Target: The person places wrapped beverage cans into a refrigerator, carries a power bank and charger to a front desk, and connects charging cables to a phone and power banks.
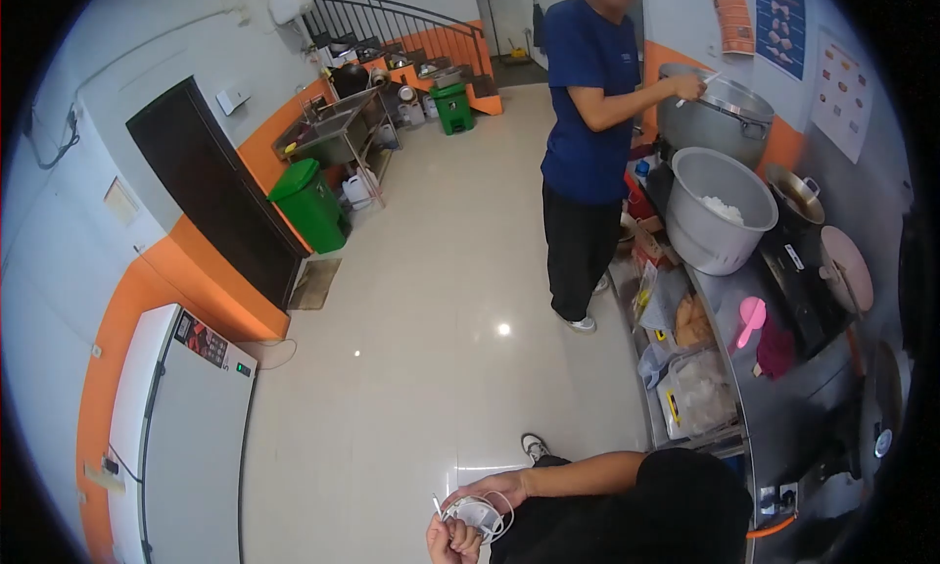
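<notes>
My right hand (499,485), at the bottom of the head view, is closed around a rounded white item (474,515) with loops of thin white cable (508,513) about it. Just below, my left hand (453,541) has its fingers curled against the same item and cable. A thin white end sticks up beside its fingers. The exact nature of the white item is too small to tell.
A co-worker (590,104) stands at the right counter, one hand over a large pot (715,118). Nearer are a rice pot (720,246), a pink scoop (751,316) and shelves. On the left stand a white freezer (201,437) and green bin (311,207).
</notes>
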`<state>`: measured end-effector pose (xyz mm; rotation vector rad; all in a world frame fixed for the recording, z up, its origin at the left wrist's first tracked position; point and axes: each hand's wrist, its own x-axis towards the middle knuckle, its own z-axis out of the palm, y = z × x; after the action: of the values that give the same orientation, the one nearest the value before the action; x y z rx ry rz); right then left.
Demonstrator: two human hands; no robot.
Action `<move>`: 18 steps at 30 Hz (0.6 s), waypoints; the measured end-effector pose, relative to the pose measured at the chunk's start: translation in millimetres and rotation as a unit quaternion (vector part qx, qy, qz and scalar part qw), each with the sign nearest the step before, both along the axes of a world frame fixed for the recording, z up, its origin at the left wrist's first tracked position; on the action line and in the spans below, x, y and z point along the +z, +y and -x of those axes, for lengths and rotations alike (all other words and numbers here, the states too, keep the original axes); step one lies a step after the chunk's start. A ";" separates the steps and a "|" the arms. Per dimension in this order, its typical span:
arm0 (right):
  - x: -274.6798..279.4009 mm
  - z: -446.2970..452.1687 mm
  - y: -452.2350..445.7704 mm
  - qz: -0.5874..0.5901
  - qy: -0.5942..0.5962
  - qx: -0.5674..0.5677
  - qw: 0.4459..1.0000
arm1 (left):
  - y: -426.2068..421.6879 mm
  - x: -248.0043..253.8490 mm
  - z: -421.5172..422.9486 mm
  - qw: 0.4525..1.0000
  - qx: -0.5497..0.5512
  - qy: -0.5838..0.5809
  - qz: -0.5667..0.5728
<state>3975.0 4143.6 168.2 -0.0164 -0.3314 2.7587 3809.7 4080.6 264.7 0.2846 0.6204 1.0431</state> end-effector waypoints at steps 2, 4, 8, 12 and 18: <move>-1.4 -8.3 12.4 -0.051 -0.007 -0.037 0.998 | 16.3 9.3 -16.0 0.999 0.021 -0.019 0.043; -2.6 -22.6 29.7 -0.020 -0.002 -0.075 0.997 | 34.4 20.3 -34.3 0.995 0.049 -0.023 0.082; 10.6 -67.5 65.8 -0.013 -0.042 -0.187 0.981 | 88.0 10.2 -61.7 0.994 0.049 -0.042 0.092; 21.2 -120.7 85.6 -0.191 -0.310 -0.359 0.859 | 151.4 -24.6 -86.1 0.965 -0.041 -0.238 0.099; 40.5 -178.9 104.0 -0.122 -0.420 -0.526 0.729 | 220.4 -16.1 -151.9 0.931 -0.119 -0.299 0.173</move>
<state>4153.9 4247.6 208.7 -1.0551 -0.6443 1.3936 3961.6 4300.9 248.5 -0.2616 0.1977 0.7140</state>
